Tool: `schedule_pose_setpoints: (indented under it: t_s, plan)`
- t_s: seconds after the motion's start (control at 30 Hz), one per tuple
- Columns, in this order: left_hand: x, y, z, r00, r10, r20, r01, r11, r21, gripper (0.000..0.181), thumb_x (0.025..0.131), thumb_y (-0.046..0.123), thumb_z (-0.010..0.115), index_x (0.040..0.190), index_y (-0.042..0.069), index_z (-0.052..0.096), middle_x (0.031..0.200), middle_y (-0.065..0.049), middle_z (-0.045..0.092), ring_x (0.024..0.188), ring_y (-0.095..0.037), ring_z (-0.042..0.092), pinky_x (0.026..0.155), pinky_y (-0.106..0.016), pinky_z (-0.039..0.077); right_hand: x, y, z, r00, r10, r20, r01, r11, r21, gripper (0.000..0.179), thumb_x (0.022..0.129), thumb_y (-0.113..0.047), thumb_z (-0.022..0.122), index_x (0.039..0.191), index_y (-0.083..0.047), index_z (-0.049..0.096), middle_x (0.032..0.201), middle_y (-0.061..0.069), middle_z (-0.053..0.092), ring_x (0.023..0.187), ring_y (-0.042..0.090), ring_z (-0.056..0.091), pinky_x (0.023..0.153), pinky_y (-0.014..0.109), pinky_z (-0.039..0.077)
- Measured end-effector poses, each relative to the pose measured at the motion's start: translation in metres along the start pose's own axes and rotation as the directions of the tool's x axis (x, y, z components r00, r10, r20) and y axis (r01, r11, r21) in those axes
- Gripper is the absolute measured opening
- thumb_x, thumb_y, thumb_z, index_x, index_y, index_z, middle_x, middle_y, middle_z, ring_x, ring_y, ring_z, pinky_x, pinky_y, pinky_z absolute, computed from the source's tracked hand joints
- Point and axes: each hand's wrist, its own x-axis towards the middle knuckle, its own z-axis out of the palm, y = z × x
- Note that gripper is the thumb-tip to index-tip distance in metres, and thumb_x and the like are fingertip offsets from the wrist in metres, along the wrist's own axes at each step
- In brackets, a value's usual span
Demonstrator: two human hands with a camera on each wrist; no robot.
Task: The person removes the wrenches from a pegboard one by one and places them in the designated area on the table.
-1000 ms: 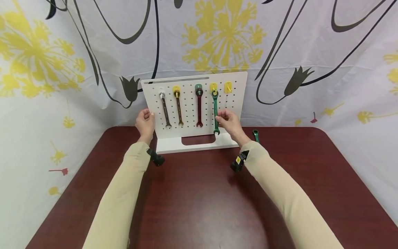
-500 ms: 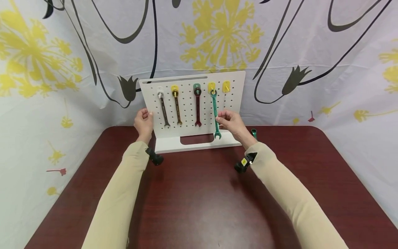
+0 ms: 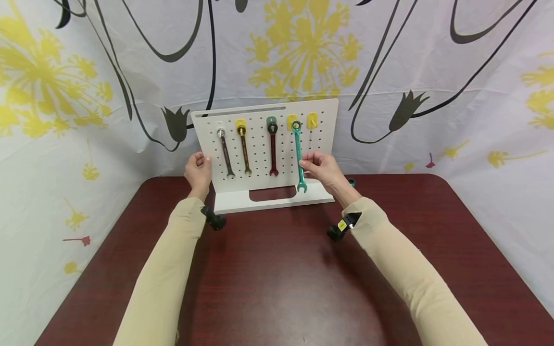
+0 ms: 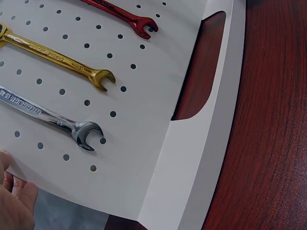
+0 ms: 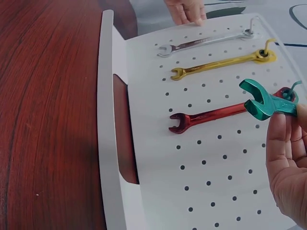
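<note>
The right hand [image 3: 321, 169] pinches a green wrench [image 3: 299, 156] before the right half of the white pegboard [image 3: 259, 166]; the left hand [image 3: 198, 174] grips its left edge. The gold wrench [image 4: 57, 58], hanging left, reads "10mm".

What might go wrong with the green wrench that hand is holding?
It might slip: the right hand is pinching the green wrench partway along its handle, so it could drop.

It might also bump the red wrench hanging beside it and knock that one loose.

And a hard push could shift the pegboard, though the left hand is at its edge.
</note>
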Motion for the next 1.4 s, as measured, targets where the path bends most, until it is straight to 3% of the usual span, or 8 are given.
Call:
schedule_pose_setpoints:
  t_s: [0.47,0.77,0.97,1.07,1.17,1.27,1.4]
  plan:
    - [0.001,-0.001,-0.002,0.999,-0.039,-0.001,0.039,0.999,-0.010,0.031,0.091,0.018,0.059,0.118,0.003,0.058,0.117,-0.013,0.064,0.107,-0.022,0.061,0.091,-0.030,0.049,-0.020,0.009,-0.031,0.999,0.005,-0.047,-0.008,0.998,-0.065,0.006,0.090,-0.004,0.059,0.095,-0.006,0.055,0.079,-0.005,0.057,0.070,0.006,0.058,0.066,0.023,0.055]
    - [0.000,0.004,-0.003,1.000,-0.025,0.003,0.025,1.000,-0.012,0.030,0.092,0.017,0.058,0.119,0.003,0.058,0.118,-0.014,0.063,0.108,-0.023,0.060,0.092,-0.032,0.049,-0.029,0.024,-0.073,0.991,0.042,-0.126,-0.068,0.975,-0.212,0.019,0.091,-0.010,0.060,0.105,0.001,0.055,0.079,-0.009,0.057,0.070,0.004,0.058,0.067,0.023,0.055]
    - [0.000,0.003,-0.002,1.000,-0.023,0.006,0.023,1.000,-0.006,0.030,0.092,0.016,0.058,0.119,0.003,0.058,0.118,-0.013,0.063,0.109,-0.022,0.060,0.092,-0.031,0.049,-0.039,0.044,-0.113,0.976,0.097,-0.193,-0.141,0.963,-0.228,0.022,0.091,-0.009,0.059,0.106,0.007,0.053,0.076,-0.010,0.059,0.068,0.002,0.061,0.067,0.024,0.056]
    - [0.000,0.001,-0.001,1.000,-0.025,0.005,0.025,1.000,-0.005,0.029,0.092,0.016,0.058,0.119,0.003,0.058,0.118,-0.013,0.063,0.109,-0.022,0.060,0.092,-0.031,0.049,-0.045,0.054,-0.131,0.962,0.148,-0.231,-0.208,0.943,-0.261,0.024,0.092,-0.008,0.058,0.107,0.009,0.052,0.076,-0.009,0.059,0.067,0.001,0.062,0.069,0.027,0.056]
    - [0.000,0.000,-0.001,1.000,-0.024,0.004,0.024,1.000,-0.005,0.029,0.092,0.016,0.058,0.119,0.003,0.058,0.117,-0.013,0.063,0.108,-0.022,0.060,0.092,-0.031,0.049,-0.052,0.062,-0.146,0.945,0.200,-0.260,-0.283,0.897,-0.341,0.028,0.093,-0.012,0.056,0.111,0.009,0.050,0.080,-0.008,0.057,0.068,-0.001,0.059,0.071,0.027,0.056]
    - [0.001,0.000,-0.001,1.000,-0.019,0.004,0.019,1.000,-0.004,0.029,0.092,0.016,0.058,0.118,0.003,0.058,0.117,-0.013,0.063,0.108,-0.022,0.060,0.092,-0.031,0.049,-0.058,0.067,-0.157,0.928,0.252,-0.275,-0.346,0.857,-0.382,0.031,0.095,-0.016,0.054,0.115,0.008,0.050,0.086,-0.004,0.056,0.070,-0.001,0.058,0.071,0.025,0.056]
    - [0.000,0.000,-0.001,1.000,-0.018,0.006,0.018,1.000,0.003,0.030,0.092,0.016,0.058,0.119,0.003,0.058,0.117,-0.014,0.063,0.108,-0.023,0.060,0.092,-0.032,0.048,-0.064,0.071,-0.165,0.907,0.315,-0.280,-0.407,0.827,-0.389,0.033,0.096,-0.018,0.053,0.118,0.007,0.049,0.091,0.000,0.056,0.072,-0.001,0.058,0.071,0.023,0.055]
